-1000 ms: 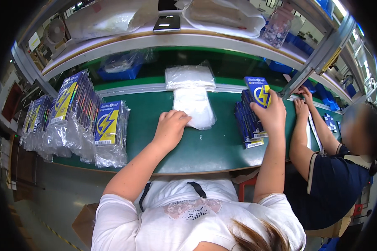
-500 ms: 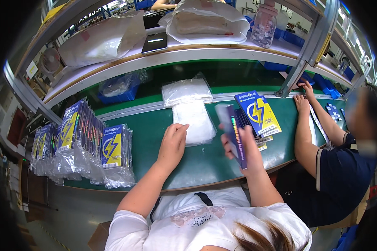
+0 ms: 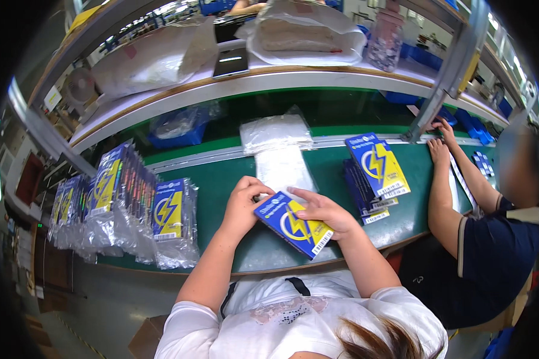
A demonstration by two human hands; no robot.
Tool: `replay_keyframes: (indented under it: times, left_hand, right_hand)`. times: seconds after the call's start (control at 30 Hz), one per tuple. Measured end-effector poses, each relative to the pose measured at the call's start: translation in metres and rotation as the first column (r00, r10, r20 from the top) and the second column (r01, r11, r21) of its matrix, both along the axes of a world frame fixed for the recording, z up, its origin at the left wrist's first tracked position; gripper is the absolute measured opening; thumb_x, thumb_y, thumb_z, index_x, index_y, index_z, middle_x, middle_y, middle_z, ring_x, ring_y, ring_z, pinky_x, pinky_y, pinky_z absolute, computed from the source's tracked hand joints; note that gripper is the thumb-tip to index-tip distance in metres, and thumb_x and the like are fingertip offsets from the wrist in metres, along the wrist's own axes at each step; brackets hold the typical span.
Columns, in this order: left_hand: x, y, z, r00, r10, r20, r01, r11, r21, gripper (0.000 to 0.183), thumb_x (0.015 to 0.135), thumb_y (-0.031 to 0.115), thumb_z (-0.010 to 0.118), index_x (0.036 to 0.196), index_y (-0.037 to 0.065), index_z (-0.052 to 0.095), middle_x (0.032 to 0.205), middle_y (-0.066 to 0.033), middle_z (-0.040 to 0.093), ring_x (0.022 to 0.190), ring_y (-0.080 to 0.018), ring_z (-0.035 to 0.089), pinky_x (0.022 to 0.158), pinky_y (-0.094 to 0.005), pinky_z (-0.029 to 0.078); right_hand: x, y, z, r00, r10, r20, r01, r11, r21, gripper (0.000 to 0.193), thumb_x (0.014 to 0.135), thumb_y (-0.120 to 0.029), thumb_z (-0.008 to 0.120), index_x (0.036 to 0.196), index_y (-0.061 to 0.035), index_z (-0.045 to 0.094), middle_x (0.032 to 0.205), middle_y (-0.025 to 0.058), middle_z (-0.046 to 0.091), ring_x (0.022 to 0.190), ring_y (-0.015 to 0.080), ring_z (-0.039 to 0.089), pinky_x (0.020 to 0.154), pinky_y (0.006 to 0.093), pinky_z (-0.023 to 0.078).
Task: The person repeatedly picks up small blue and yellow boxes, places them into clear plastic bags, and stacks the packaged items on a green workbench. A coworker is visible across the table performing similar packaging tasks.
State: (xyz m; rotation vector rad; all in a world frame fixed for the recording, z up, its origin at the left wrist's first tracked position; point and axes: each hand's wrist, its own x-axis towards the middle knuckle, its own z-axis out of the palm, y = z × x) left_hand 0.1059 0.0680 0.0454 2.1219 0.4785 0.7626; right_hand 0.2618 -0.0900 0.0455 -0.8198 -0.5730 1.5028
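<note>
A flat blue-and-yellow battery box (image 3: 294, 224) lies tilted in my right hand (image 3: 335, 216), printed face up, thumb across its face. At the box's upper left end is my left hand (image 3: 243, 204), its fingers curled in; what they pinch, if anything, is hidden. Beneath and beyond both hands lies a stack of clear plastic bags (image 3: 284, 169), with a second stack of bags (image 3: 275, 133) farther back. To the right stands a pile of unbagged battery boxes (image 3: 378, 167). Several bagged battery boxes (image 3: 106, 188) stand in rows at the left.
The green table (image 3: 233, 257) has its front edge close to me. Above it runs a shelf (image 3: 179, 93) with large plastic sacks (image 3: 308, 36), a dark tablet-like device (image 3: 230, 63) and a clear jar (image 3: 384, 45). A blue bin (image 3: 179, 134) sits below. A co-worker (image 3: 491, 239) works at the right.
My right hand has brought the box leftward to my left hand and turned it from edge-on to face up. The left hand's fingers have curled in. The view has shifted slightly.
</note>
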Motion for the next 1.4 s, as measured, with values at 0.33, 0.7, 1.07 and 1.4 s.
replay_keyframes:
  times: [0.33, 0.7, 1.07, 1.4]
  left_hand:
    - [-0.002, -0.017, 0.004, 0.998, 0.041, 0.057, -0.042, 0.999, 0.016, 0.012, 0.076, 0.001, 0.061, 0.088, 0.0, 0.062, 0.08, -0.0085, 0.056, 0.068, -0.0151, 0.058, 0.063, -0.0265, 0.048]
    - [0.006, -0.042, -0.003, 0.93, 0.116, 0.35, 0.186, 0.672, -0.717, 0.023, 0.086, 0.011, 0.065, 0.105, 0.001, 0.057, 0.096, -0.0066, 0.062, 0.085, -0.0116, 0.059, 0.077, -0.0272, 0.049]
    - [-0.008, -0.051, 0.037, 0.888, 0.051, 0.456, 0.391, 0.439, -0.809, 0.032, 0.09, 0.003, 0.048, 0.12, -0.003, 0.047, 0.117, -0.0144, 0.059, 0.104, -0.022, 0.06, 0.093, -0.0369, 0.047]
    - [-0.029, -0.079, 0.034, 0.881, -0.345, 0.322, 0.424, 0.279, -0.861, 0.041, 0.097, 0.028, 0.047, 0.128, 0.001, 0.043, 0.124, -0.0163, 0.052, 0.112, -0.023, 0.054, 0.093, -0.0409, 0.046]
  right_hand:
    - [-0.019, -0.01, -0.01, 0.888, -0.403, 0.222, 0.405, 0.914, 0.037, 0.05, 0.085, -0.001, 0.059, 0.13, 0.0103, 0.039, 0.115, 0.0173, 0.059, 0.098, 0.0184, 0.061, 0.084, 0.0284, 0.049]
    - [-0.049, -0.005, -0.003, 0.676, -0.718, 0.169, 0.701, 0.696, 0.153, 0.012, 0.085, -0.009, 0.066, 0.079, -0.0048, 0.056, 0.078, 0.0062, 0.064, 0.067, 0.009, 0.06, 0.064, 0.022, 0.049]
    - [-0.031, -0.024, 0.029, 0.578, -0.324, 0.749, 0.191, 0.946, 0.262, 0.095, 0.07, -0.01, 0.079, 0.145, -0.008, 0.022, 0.109, 0.0115, 0.057, 0.091, 0.0131, 0.058, 0.08, 0.0277, 0.05]
    - [-0.063, -0.065, 0.056, 0.022, -0.901, 0.434, 0.336, 0.415, 0.845, 0.028, 0.077, 0.011, 0.053, 0.101, 0.0005, 0.061, 0.081, 0.0152, 0.054, 0.075, 0.0251, 0.059, 0.062, 0.0335, 0.048]
